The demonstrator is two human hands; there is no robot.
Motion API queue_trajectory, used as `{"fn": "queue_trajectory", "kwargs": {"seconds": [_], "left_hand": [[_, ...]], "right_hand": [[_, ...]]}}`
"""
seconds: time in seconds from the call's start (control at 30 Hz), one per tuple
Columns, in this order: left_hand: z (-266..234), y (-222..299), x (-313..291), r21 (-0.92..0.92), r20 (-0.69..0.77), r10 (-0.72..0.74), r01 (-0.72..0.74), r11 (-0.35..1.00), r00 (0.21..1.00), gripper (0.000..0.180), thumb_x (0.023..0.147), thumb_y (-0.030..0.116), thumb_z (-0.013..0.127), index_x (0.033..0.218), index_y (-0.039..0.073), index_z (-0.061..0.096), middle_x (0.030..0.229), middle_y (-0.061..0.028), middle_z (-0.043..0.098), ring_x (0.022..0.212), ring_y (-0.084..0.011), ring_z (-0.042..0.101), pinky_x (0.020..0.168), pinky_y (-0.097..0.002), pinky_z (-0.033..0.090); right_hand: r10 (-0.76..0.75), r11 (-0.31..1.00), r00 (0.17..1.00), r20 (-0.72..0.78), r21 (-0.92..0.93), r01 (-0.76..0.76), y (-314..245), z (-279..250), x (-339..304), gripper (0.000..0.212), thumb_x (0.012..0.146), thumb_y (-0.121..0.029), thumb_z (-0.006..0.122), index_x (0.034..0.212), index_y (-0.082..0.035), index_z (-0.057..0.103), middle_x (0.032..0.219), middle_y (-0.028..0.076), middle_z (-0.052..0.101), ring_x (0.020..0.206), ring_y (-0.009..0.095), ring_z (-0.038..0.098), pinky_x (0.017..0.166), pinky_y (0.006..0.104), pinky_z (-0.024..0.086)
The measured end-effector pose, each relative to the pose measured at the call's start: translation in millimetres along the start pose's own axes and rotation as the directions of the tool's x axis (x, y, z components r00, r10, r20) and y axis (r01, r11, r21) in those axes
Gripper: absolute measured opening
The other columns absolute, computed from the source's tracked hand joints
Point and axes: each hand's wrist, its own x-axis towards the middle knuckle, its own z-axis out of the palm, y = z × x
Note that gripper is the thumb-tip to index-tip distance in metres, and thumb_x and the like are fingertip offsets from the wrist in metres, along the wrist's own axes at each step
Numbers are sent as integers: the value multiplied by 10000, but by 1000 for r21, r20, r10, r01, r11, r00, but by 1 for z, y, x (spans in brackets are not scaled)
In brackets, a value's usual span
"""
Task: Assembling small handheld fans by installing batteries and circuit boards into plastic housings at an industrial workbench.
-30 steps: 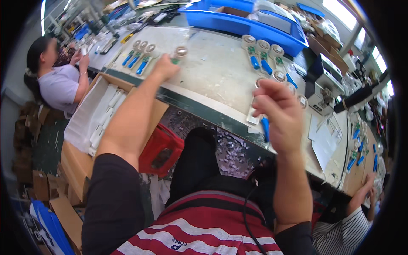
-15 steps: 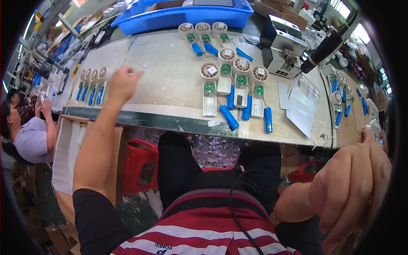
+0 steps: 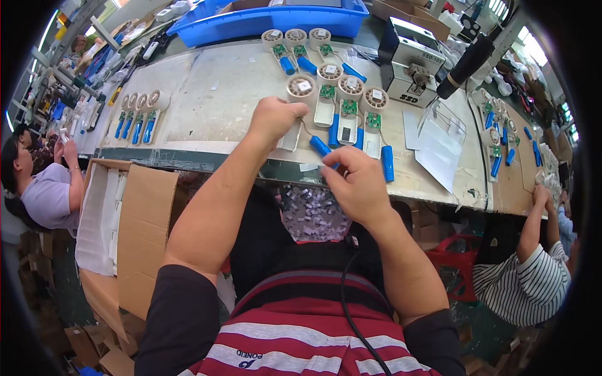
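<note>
Pale, worn workbench (image 3: 219, 72) stands over dark green floor (image 3: 66, 276), red stool (image 3: 463, 258) at right, bright window (image 3: 532, 47) beyond.

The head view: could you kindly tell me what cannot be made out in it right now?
In the head view:
- Middle of the nearest round-headed unit: hidden by the left hand.
- Lower end of its blue cylinder: partly hidden by the right hand; grip unclear.
- Blue tray: far side cut off by the top edge.
- Object held by the striped-shirted co-worker: too small.
</note>
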Motion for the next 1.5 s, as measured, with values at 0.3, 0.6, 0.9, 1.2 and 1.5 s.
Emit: {"fn": "queue_trajectory", "kwargs": {"seconds": [0.3,0.6,0.9,1.2,1.5], "left_hand": [[-40,-51,-30,-581,-209,170,-262,770,963,282,931,56,750,1139,14,565,920,-91,667,763,-201,679,688,-345,586],[-60,-67,-36,-855,70,300,-98,510,951,335,998,116,644,1294,-34,600,972,-78,626,903,-182,607,841,-326,534],[-56,-73,-33,-859,15,297,-139,493,955,316,986,122,681,1253,-36,620,999,-75,625,909,-182,611,846,-328,534],[-58,-71,-33,-881,79,350,-98,462,934,304,992,79,690,1268,-31,624,1055,-49,652,923,-135,619,831,-294,525],[-57,-68,-35,-857,58,311,-112,503,949,327,1009,126,672,1272,-62,622,1081,-77,643,1013,-157,616,969,-313,506]], "right_hand": [[-286,955,954,89,111,275,-13,77,31,201,844,-46,743,1036,-3,700,1130,152,695,1076,382,666,932,460,542],[-329,944,942,62,-21,330,-3,114,38,190,825,-61,748,1006,-19,708,1185,120,699,1081,357,666,945,451,542],[-384,919,923,43,-76,386,-3,119,39,125,820,-41,736,938,-36,696,1015,108,697,934,344,668,824,448,551],[-378,887,925,46,-269,376,-5,113,64,48,872,-106,695,857,-66,671,867,116,656,785,339,686,675,454,565],[-552,687,808,206,-438,580,15,121,84,120,844,-147,721,896,-104,621,832,72,613,718,283,673,613,412,537]]}}
